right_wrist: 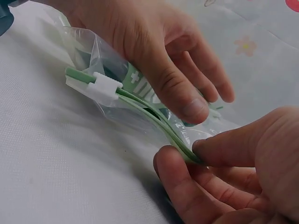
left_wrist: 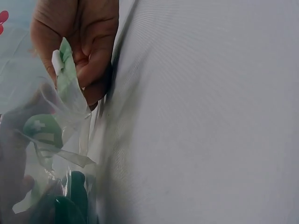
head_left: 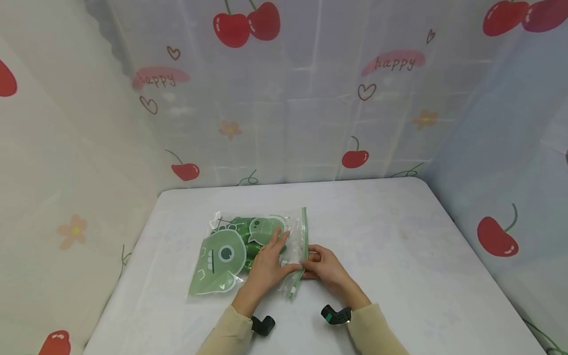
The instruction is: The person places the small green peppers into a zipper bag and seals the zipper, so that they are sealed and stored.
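A clear zip bag [head_left: 225,291] printed with a green one-eyed cartoon creature lies on the white table, with shiny green items inside. Along its right end runs a green zip strip [head_left: 304,224], carrying a white slider [right_wrist: 105,86] near the strip's near end. My left hand [head_left: 267,264] rests on the bag with fingers extended, its thumb reaching toward the strip. Between thumb and fingertips, my right hand [head_left: 327,268] pinches the strip around its middle. Beside the slider, the strip's two green edges stand slightly apart in the right wrist view.
The white-covered table [head_left: 399,236] extends around the bag. Behind it hangs a pale curtain [head_left: 284,108] with cherry prints, and similar sheets enclose both sides. Black wrist cameras [head_left: 336,314] sit at the cuffs of the beige sleeves [head_left: 377,330].
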Demonstrator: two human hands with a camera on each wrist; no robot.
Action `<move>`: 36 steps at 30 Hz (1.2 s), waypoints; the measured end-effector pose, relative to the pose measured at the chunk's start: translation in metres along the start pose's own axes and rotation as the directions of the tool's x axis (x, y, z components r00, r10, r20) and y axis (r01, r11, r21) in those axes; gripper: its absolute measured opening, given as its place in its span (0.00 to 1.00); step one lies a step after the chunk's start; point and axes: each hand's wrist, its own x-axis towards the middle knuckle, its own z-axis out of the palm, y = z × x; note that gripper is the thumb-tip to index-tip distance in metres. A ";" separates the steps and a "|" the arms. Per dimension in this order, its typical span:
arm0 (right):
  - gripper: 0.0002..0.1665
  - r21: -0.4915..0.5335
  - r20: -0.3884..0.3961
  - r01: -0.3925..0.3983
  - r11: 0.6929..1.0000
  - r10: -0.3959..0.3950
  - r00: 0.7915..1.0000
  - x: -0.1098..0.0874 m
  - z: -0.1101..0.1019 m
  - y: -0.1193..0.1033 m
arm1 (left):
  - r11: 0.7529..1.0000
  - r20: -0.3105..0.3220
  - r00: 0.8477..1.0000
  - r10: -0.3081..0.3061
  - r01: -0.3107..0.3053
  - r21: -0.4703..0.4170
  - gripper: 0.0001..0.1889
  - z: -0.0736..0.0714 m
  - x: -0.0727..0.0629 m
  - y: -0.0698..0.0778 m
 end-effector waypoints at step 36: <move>0.30 -0.004 -0.147 -0.024 1.000 0.023 0.989 0.003 0.002 -0.008 | 0.411 0.487 0.831 -0.270 0.557 -0.722 0.19 0.002 -0.102 0.038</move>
